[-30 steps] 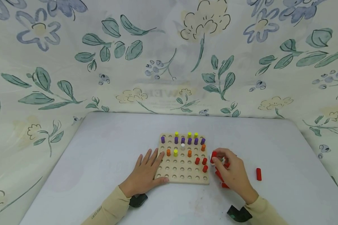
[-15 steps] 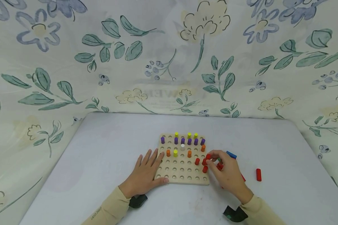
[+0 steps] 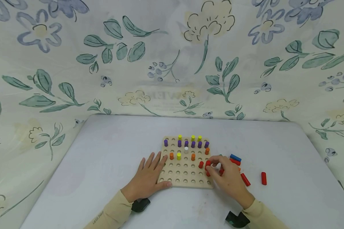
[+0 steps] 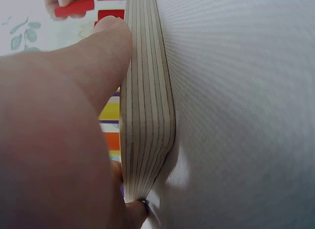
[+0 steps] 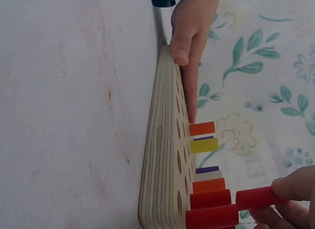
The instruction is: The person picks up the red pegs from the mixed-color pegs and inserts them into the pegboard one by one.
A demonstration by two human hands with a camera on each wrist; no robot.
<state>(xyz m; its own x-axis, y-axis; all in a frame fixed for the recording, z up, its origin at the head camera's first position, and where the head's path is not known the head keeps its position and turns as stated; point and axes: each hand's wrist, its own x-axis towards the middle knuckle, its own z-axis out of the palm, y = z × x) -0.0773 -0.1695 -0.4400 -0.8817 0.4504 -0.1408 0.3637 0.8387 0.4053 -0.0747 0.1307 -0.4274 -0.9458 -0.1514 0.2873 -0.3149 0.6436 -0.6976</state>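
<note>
My left hand point(image 3: 145, 181) lies spread with straight fingers on the left edge of a wooden pegboard point(image 3: 182, 182). In the left wrist view its thumb point(image 4: 110, 47) rests along the board's front edge. My right hand point(image 3: 230, 180) pinches a red peg point(image 5: 257, 197) between thumb and fingers, over the right side of the board. In the right wrist view this peg is held just above the red pegs point(image 5: 211, 216) standing in holes. Yellow, purple, white and orange pegs stand farther back, among them a purple peg point(image 3: 166, 143) and an orange peg point(image 3: 171, 156).
Loose pegs lie right of the board, partly behind my right hand: a blue peg point(image 3: 235, 157), several red ones and an orange bit. One red peg point(image 3: 264, 178) lies apart farther right. Floral cloth point(image 3: 172, 63) hangs behind the white table point(image 3: 117, 133).
My right hand has moved left from beside the board to over its right side, carrying the red peg. More of the loose pegs now show. The left hand has stayed put.
</note>
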